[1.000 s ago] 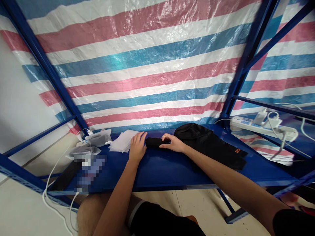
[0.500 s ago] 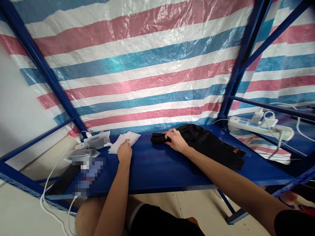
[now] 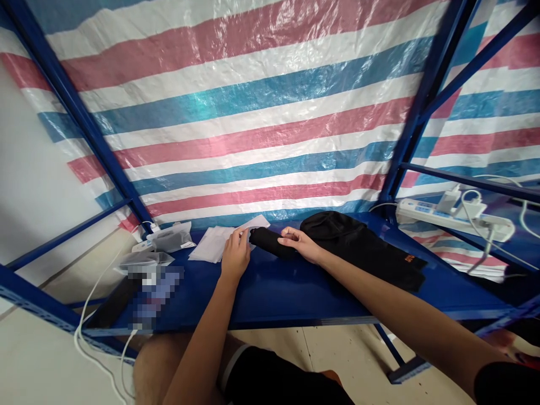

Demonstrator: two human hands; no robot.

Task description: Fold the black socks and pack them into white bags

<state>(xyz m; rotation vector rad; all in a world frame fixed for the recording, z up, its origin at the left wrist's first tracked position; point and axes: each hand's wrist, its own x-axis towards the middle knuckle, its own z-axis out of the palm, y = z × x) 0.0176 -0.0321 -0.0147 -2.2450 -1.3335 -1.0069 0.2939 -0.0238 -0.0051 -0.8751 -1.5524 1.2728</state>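
My right hand (image 3: 301,244) is closed around the right end of a rolled black cloth (image 3: 268,241), which lies crosswise in front of me. At the roll's left end, my left hand (image 3: 237,250) pinches a thin translucent plastic bag (image 3: 260,221), whose edge shows behind the roll. Whether the roll's tip is inside the bag or just against it I cannot tell. Left of that hand lies a small stack of similar white translucent bags (image 3: 208,244). Right of my right hand spreads a black garment (image 3: 358,244) with small orange lettering.
All this rests on a blue metal shelf (image 3: 270,304) with blue posts and a striped plastic sheet (image 3: 261,129) behind. Bagged grey items (image 3: 171,237) and a blurred-out flat object (image 3: 156,295) with a white cable are at left. A power strip (image 3: 447,216) with plugs sits at right.
My left hand has taken a bag off the stack and moved right to the roll. My right hand has shifted its hold, and the roll has moved slightly left and turned.
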